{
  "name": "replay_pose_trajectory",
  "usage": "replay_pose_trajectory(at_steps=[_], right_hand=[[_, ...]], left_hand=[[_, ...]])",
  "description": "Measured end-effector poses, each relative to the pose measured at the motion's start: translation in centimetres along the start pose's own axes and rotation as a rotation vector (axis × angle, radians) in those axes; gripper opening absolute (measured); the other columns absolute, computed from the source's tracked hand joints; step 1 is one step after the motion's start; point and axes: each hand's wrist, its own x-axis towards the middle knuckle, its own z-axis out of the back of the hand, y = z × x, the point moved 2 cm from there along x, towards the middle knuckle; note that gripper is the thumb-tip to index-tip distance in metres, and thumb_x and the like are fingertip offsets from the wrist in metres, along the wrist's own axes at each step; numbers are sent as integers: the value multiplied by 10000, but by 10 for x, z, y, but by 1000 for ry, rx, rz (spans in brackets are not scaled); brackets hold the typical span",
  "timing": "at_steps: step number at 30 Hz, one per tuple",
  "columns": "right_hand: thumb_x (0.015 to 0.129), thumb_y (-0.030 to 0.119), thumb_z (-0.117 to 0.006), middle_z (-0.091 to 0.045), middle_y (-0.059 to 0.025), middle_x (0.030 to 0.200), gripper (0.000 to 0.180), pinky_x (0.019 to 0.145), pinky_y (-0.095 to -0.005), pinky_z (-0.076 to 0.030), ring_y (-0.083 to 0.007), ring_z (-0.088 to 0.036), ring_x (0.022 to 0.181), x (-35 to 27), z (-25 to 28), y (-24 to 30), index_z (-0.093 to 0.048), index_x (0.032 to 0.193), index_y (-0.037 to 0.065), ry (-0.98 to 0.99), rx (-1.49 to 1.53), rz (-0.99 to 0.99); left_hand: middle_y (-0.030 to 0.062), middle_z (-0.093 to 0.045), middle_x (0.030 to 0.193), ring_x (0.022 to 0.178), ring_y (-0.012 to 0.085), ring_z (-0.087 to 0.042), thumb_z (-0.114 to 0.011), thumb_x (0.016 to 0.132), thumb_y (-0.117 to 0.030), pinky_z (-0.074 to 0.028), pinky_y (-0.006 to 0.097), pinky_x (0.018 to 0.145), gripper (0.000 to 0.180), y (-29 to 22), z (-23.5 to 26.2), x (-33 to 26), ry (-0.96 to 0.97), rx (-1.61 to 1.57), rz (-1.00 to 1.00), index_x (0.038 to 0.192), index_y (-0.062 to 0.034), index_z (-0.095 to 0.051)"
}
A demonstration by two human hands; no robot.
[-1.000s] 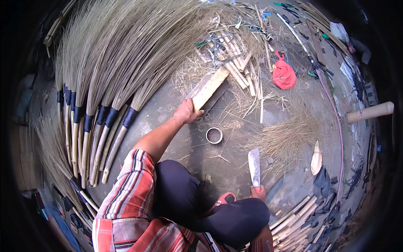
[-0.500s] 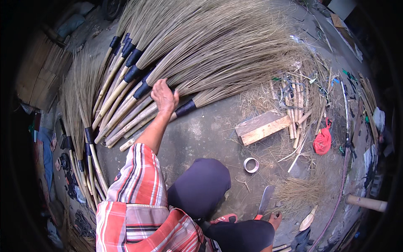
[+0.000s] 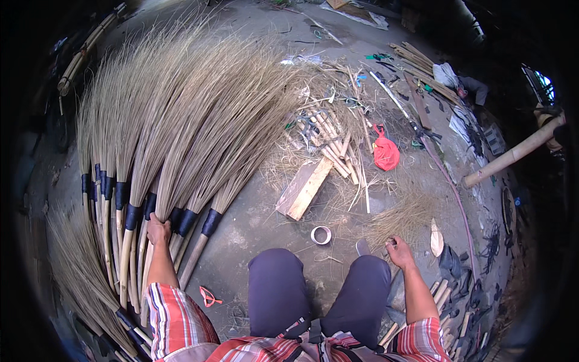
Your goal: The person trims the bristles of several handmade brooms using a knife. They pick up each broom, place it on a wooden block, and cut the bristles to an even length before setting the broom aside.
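My left hand (image 3: 158, 230) is wrapped round the neck of a grass broom (image 3: 184, 145), just below its spread of long bristles. The fingers hide most of the binding there. Around it lie several more brooms with pale wooden handles and dark-bound necks (image 3: 211, 222), fanned side by side. My right hand (image 3: 398, 252) is out past my right knee, beside a heap of loose thin stalks (image 3: 401, 220). Its fingers are curled together; what they hold, if anything, is too small to make out. Left of it, a knife blade (image 3: 362, 247) pokes out from behind my knee.
Ahead lie a wooden block (image 3: 309, 190), short sticks (image 3: 329, 139) in scattered straw, and a red bag (image 3: 386, 151). A tape roll (image 3: 321, 235) is near my knees. A thick pole (image 3: 512, 154) juts in at the right, with a cord (image 3: 452, 187) on the ground.
My view has swung to the left, so the brooms fan more upward. The left hand, earlier spread over the necks, now grips one broom. The right hand stays near the loose stalks.
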Motion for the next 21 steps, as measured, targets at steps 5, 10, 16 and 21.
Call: replay_pose_trajectory(at_steps=[5, 10, 16, 21], right_hand=[[968, 267, -676, -723, -111, 947, 438, 785, -323, -549, -181, -698, 833, -2, 24, 12, -630, 1291, -25, -21, 224, -58], [990, 260, -646, -727, -98, 976, 440, 739, -278, -536, -140, -702, 808, 2, 24, 71, -608, 1307, -43, -28, 531, -30], [1041, 488, -595, -677, -155, 1242, 677, 865, -318, -570, -196, -696, 1032, -16, -32, 236, -479, 1466, -26, 403, 905, 396], [860, 637, -746, -413, -152, 1563, 1119, 1102, -459, -443, -260, -444, 1414, -52, -69, 359, -169, 1623, 57, 655, 1549, 654]], left_hand=[[299, -698, 1060, 1026, 479, -670, -769, 767, -222, -520, 525, 890, 473, -31, 68, -53, -97, -302, -238, 1149, -11, -589], [266, -730, 1000, 973, 445, -703, -778, 751, -287, -544, 484, 856, 498, -89, 155, -132, -110, -382, -324, 1146, -9, -655], [133, -732, 1021, 894, 229, -702, -809, 874, -268, -545, 372, 813, 509, -152, 187, -222, 149, -837, -693, 1267, -25, -594], [73, -665, 1119, 1036, 148, -614, -654, 1006, -472, -493, 329, 950, 604, -185, 156, -264, 1084, -979, -577, 1378, -4, -566]])
